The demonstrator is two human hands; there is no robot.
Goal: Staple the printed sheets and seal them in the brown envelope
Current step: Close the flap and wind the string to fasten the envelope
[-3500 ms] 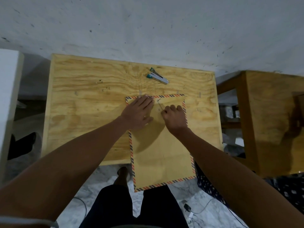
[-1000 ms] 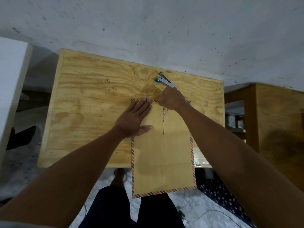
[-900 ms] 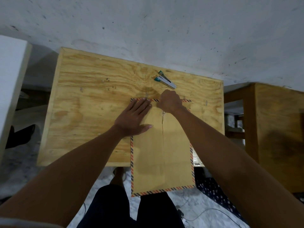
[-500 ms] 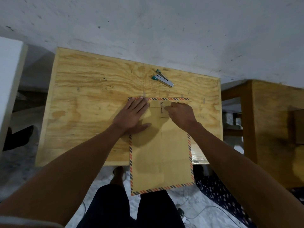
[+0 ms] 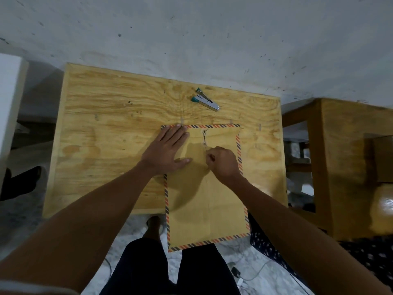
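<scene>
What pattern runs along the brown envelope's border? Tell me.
Diagonal orange and dark stripes edge the brown envelope, clearest in the head view.

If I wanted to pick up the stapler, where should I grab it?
Probably by its silver body, in the middle, coming down from above. The stapler lies flat and slanted on the table, far from both hands, with bare wood all around it. Its long sides are narrow enough to pinch between thumb and fingers. The green-tipped end splits into two arms, so that end seems worse to hold.

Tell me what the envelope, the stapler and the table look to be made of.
Envelope: matte brown paper, striped printed border, probably kraft.
Stapler: bright metal body that glints, teal ends likely plastic.
Table: plywood, swirling grain, seemingly unvarnished.
</scene>
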